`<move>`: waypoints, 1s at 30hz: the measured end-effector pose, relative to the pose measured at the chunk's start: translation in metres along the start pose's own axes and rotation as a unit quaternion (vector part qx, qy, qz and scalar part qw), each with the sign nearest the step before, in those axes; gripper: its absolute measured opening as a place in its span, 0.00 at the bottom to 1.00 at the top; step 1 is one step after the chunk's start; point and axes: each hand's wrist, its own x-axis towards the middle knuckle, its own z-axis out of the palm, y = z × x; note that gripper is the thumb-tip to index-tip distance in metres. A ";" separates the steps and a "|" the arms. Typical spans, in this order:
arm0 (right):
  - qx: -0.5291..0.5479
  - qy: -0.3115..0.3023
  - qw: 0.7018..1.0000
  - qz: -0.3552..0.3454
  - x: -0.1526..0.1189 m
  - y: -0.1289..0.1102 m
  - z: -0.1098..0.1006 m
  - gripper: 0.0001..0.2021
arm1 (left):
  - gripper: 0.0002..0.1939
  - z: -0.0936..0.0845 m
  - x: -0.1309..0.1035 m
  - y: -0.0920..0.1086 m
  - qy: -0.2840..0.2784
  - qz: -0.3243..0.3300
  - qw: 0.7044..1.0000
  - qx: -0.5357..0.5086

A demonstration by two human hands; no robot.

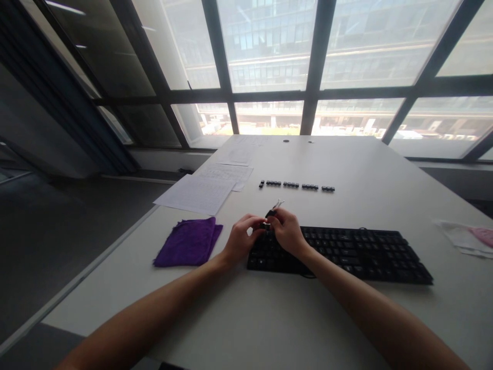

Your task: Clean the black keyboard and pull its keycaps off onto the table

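Note:
A black keyboard (pixel 356 252) lies on the white table, and both my hands are over its left end. Pinched in the fingers of my left hand (pixel 242 237) is a small black keycap (pixel 265 225). My right hand (pixel 287 231) is closed around a keycap puller (pixel 271 211); its thin pale wire ends point up and away from the keyboard. The fingertips of both hands meet near the keycap, and they partly hide it. Beyond my hands, several black keycaps (pixel 290 184) stand in short groups along a row.
A folded purple cloth (pixel 187 242) lies left of my left hand. Papers with writing (pixel 196 193) spread along the table's left side. A white and pink packet or tissue (pixel 468 237) is at the far right. Windows (pixel 269 46) rise behind the table (pixel 246 324).

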 end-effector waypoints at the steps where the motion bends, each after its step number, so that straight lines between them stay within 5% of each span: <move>1: -0.002 0.004 1.000 0.003 0.000 0.000 0.000 0.07 | 0.10 0.000 0.000 0.000 0.008 0.001 1.000 0.001; 4: -0.001 0.027 0.999 0.024 0.000 0.001 0.001 0.06 | 0.17 0.001 0.000 0.000 0.025 0.009 1.000 0.000; 8: 0.014 0.043 0.998 0.047 0.002 0.001 0.001 0.08 | 0.06 0.000 0.002 0.000 -0.010 0.054 0.998 0.021; 20: 0.019 0.058 0.996 0.062 0.005 0.003 0.001 0.10 | 0.07 -0.006 0.000 -0.005 0.026 0.143 0.989 0.031; 26: 0.028 0.063 0.995 0.068 0.006 0.007 0.003 0.10 | 0.05 -0.010 0.023 -0.015 0.082 0.075 0.992 0.056; 30: 0.031 0.064 0.995 0.063 0.006 0.009 0.003 0.09 | 0.02 -0.005 0.051 -0.042 0.046 -0.002 0.996 0.081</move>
